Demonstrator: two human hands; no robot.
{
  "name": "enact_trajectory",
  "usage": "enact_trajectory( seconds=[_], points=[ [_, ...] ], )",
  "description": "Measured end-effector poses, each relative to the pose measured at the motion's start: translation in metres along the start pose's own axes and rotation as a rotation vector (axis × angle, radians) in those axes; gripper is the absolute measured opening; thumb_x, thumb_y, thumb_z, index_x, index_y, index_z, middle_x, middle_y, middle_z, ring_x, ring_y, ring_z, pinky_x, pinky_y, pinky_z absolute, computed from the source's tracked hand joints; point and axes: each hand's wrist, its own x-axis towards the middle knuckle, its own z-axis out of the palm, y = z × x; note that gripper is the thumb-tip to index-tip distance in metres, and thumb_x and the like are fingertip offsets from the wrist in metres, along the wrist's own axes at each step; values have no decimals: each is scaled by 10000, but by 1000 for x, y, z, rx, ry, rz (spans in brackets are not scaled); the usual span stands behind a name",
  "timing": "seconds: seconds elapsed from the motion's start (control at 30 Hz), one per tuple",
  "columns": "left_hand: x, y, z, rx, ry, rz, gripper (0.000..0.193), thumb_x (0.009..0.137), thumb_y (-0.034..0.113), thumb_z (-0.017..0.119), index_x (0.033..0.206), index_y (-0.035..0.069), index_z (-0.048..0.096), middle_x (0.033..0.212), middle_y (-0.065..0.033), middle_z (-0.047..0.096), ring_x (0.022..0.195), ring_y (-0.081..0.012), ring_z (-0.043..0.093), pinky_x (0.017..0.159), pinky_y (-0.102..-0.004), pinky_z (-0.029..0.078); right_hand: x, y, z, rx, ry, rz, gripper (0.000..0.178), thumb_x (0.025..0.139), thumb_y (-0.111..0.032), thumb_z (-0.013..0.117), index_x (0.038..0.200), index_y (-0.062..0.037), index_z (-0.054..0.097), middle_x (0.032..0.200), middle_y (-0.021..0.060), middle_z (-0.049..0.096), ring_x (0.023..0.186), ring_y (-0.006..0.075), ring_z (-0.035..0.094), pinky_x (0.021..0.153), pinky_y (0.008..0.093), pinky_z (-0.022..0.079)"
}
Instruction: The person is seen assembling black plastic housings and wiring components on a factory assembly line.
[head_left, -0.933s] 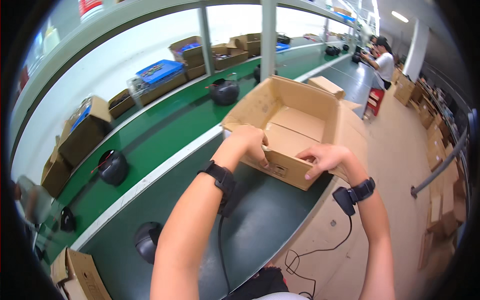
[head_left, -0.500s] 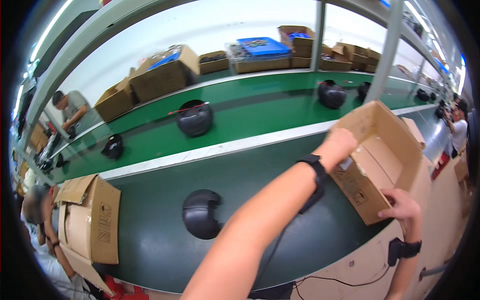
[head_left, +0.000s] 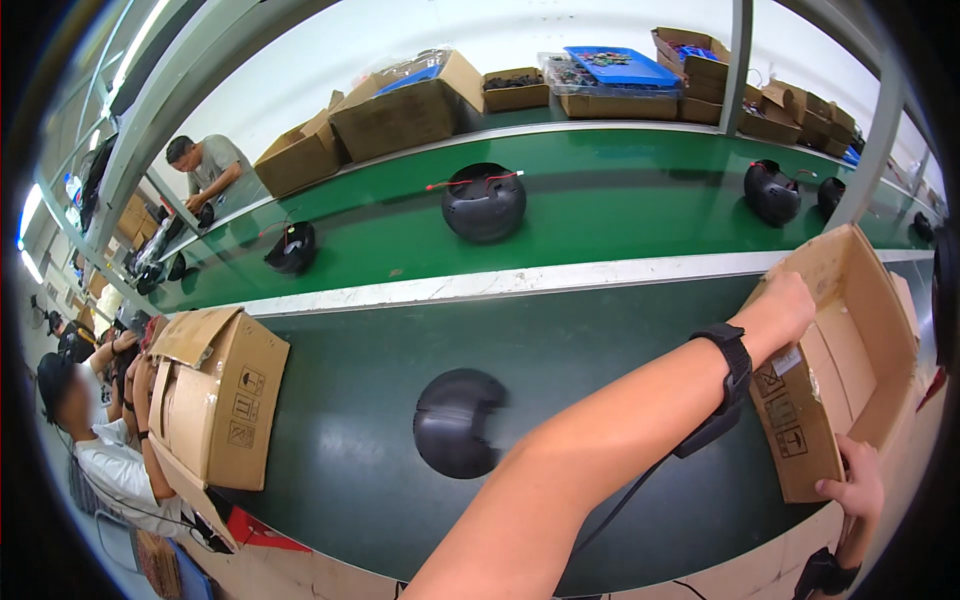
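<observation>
An open, empty-looking cardboard box sits tilted at the right end of the dark green worktable. My left hand is closed on its far left edge, the arm reaching across the table. On the near edge my right hand grips the same box, thumb on the outer wall and other fingers partly hidden. Both wrists wear black bands. A round black plastic shell with a notch in its right side lies on the table, left of my left forearm.
Another cardboard box stands at the table's left end, beside a seated person. Beyond a white rail, a green belt carries several black shells with red wires. Boxes and a blue tray line the back; metal posts rise between.
The view has swung left, so the table, shells and boxes appear further right in the picture. Both hands keep their hold on the right cardboard box.
</observation>
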Motion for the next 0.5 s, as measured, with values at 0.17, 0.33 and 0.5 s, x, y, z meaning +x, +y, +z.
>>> enact_trajectory(
  seconds=[0.17,0.33,0.5],
  points=[
    [-4,6,-19,-75,-104,-19,372,501,283,867,834,161,758,885,-43,726,865,-204,696,747,-328,553,-6,11,-9,-56,-69,-20,596,488,-263,725,1022,-10,655,750,195,666,692,331,675,656,343,530],
    [-12,7,-27,-10,-140,24,324,509,246,840,797,127,752,837,-89,716,834,-229,697,736,-341,554,-11,-13,-14,-232,-118,-11,607,581,-255,733,1139,-37,635,820,189,679,721,350,655,643,394,508],
    [-29,-10,-38,-45,-209,64,263,516,154,798,768,95,747,768,-129,696,757,-307,681,713,-368,545,-2,-17,-8,-250,-122,-76,604,643,-258,719,1200,-49,610,772,173,667,698,360,629,637,418,492]
  ],
)
